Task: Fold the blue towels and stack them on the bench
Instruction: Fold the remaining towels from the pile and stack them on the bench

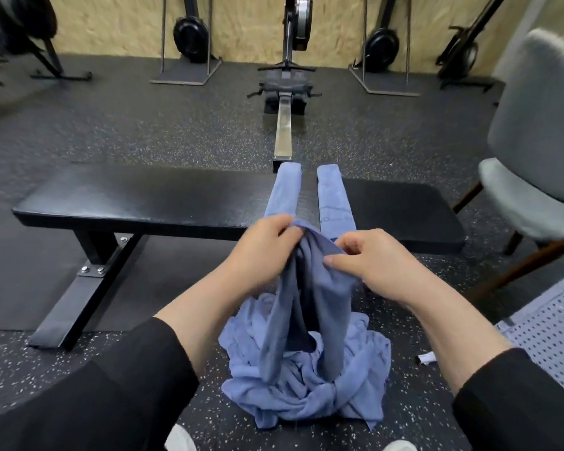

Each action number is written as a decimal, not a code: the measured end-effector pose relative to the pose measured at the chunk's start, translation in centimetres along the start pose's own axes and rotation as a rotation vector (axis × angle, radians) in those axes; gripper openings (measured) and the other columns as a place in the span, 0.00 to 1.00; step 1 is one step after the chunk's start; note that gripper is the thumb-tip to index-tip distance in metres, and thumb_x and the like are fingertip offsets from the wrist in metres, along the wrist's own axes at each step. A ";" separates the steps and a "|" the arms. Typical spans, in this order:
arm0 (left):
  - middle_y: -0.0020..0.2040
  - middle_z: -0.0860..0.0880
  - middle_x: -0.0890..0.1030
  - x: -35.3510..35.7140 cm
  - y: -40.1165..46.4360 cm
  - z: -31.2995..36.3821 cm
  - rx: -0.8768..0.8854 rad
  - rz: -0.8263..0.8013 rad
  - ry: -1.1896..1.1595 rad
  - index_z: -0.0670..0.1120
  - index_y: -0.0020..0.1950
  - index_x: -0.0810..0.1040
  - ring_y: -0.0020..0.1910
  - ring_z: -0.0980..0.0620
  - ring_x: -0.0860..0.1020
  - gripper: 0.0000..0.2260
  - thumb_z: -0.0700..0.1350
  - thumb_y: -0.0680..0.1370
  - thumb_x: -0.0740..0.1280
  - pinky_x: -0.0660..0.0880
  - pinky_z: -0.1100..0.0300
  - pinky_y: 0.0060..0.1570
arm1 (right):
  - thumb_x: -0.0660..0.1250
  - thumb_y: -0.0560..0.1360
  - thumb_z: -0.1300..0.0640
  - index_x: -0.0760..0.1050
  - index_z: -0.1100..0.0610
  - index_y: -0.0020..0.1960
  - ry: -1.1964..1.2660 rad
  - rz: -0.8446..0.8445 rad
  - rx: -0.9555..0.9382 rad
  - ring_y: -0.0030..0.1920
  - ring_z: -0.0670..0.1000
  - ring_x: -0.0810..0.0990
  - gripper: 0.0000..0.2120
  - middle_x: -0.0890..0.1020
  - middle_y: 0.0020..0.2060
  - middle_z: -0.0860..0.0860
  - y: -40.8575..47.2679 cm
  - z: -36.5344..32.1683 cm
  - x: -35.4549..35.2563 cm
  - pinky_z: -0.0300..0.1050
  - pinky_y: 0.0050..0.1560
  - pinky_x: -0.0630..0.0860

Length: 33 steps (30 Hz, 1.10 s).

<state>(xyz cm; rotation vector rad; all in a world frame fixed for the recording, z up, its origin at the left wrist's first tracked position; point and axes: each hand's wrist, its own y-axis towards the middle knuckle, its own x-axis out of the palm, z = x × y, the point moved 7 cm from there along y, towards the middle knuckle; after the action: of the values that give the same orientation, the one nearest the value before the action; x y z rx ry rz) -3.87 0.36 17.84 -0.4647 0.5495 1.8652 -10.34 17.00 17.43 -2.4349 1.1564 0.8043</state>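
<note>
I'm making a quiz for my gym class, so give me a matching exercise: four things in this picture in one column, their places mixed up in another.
Things:
1. folded blue towels
2. towel pile
3. held towel
4. grey chair

Places:
A. on the floor, between the person's arms
B. at the right edge of the view
C. laid side by side across the black bench
D. gripped by left hand and right hand

Pairs: 1-C, 2-A, 3-D, 4-B

two folded blue towels (282, 193) lie side by side across the black bench (144, 200); another towel (319, 288) hangs unfolded.
</note>
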 end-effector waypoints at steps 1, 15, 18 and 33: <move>0.32 0.51 0.71 -0.9 0.0 -0.1 -0.025 0.050 -0.095 0.38 0.40 0.72 0.33 0.54 0.66 0.15 0.46 0.82 0.62 0.63 0.56 0.35 | 0.74 0.75 0.53 0.76 0.55 0.33 -0.019 -0.018 0.021 0.28 0.45 0.65 0.15 0.72 0.25 0.44 -0.4 0.3 0.0 0.41 0.30 0.61; 0.40 0.55 0.85 -2.0 1.1 -2.9 -0.242 0.019 -0.221 0.52 0.47 0.84 0.40 0.54 0.79 0.07 0.44 0.77 0.67 0.75 0.59 0.44 | 0.70 0.80 0.50 0.81 0.53 0.46 0.331 0.245 -0.067 0.39 0.47 0.76 0.08 0.84 0.41 0.59 2.0 1.5 -2.1 0.48 0.45 0.71; 0.34 0.55 0.81 1.4 0.6 -1.7 -0.146 -0.202 -0.143 0.55 0.49 0.83 0.32 0.57 0.73 0.03 0.51 0.79 0.70 0.70 0.59 0.36 | 0.69 0.80 0.52 0.82 0.52 0.45 0.310 0.195 -0.087 0.38 0.44 0.78 0.07 0.86 0.39 0.53 2.6 0.6 -1.1 0.46 0.45 0.74; 0.33 0.51 0.76 -1.2 2.6 -3.3 -0.210 0.169 -0.290 0.46 0.41 0.80 0.32 0.56 0.70 0.14 0.53 0.81 0.66 0.68 0.59 0.33 | 0.77 0.70 0.40 0.79 0.60 0.42 0.297 0.100 0.048 0.37 0.50 0.67 0.22 0.77 0.31 0.53 3.8 2.4 -1.4 0.47 0.40 0.62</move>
<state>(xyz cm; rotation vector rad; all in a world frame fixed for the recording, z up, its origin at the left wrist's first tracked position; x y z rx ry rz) -5.72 -3.25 16.17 -0.2831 0.2037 2.1183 -14.91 16.74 16.20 -2.5328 1.3943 0.4439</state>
